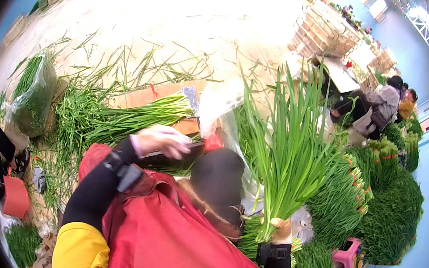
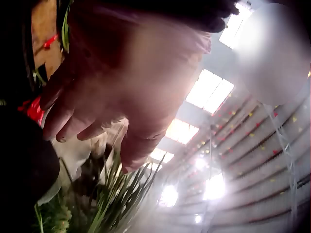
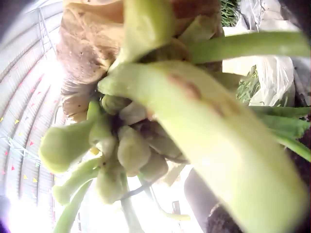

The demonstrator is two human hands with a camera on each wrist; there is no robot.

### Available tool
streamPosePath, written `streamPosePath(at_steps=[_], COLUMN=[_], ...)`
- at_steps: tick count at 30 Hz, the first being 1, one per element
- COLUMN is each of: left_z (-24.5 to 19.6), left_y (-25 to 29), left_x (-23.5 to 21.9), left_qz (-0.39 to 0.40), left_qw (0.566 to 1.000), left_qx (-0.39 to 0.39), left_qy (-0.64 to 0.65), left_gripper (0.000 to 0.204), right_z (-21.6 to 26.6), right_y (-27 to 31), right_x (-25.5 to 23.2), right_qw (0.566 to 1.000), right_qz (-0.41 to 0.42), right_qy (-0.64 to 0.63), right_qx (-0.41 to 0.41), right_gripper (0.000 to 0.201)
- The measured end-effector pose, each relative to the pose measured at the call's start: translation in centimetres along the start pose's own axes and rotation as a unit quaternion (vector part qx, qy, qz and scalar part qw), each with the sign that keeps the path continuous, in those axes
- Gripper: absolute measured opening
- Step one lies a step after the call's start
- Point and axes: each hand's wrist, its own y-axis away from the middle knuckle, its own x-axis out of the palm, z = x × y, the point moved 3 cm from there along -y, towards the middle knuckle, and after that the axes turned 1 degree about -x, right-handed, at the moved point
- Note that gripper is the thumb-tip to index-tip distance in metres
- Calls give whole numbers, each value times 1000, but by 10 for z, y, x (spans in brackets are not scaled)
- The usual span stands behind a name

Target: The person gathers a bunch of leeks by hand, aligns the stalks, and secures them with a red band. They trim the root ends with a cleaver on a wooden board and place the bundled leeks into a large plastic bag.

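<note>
My right hand (image 1: 282, 232) grips a bunch of garlic chives (image 1: 289, 159) low on its stalks, the long flat leaves fanning upward. In the right wrist view, the pale cut stalk ends (image 3: 133, 150) stick out beside the thin-gloved fingers (image 3: 87, 43). Over my lap, the left hand (image 1: 162, 142) hangs with its fingers loosely bent and nothing held. Its glove (image 2: 112, 92) fills much of the left wrist view. Just beyond it, a pile of chives (image 1: 141, 117) lies with white ends against a small upright speckled plate (image 1: 191, 100).
Tied bundles of chives (image 1: 338, 195) are stacked at my right, near a pink stool (image 1: 346, 257). A plastic bag of greens (image 1: 36, 101) stands at the left. Loose leaves litter the floor. People (image 1: 384, 104) sit at the back right by woven baskets (image 1: 326, 32).
</note>
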Motion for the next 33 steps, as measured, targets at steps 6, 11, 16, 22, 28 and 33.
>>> streamPosePath(at_steps=[6,11,16,22,28,33], left_z=[14,19,43,69,98,70], left_y=[-80,-84,-85,-67,-67,-52], left_x=[78,90,79,65,57,59], left_qz=[145,141,70,58,-30,8], left_qw=[986,985,974,958,943,905], left_qx=[33,102,214,181,204,177], left_qy=[-69,-7,35,217,260,387], left_gripper=[81,98,82,92,90,88], right_z=[11,11,1,9,19,24], right_y=[-6,-21,-41,-63,-65,-60], right_x=[23,53,66,85,112,120], right_qw=[996,995,985,911,881,850], right_qz=[-2,22,84,147,149,189], right_qy=[-60,-58,93,379,446,488], right_qx=[67,79,118,67,58,61], right_gripper=[56,63,67,63,61,63])
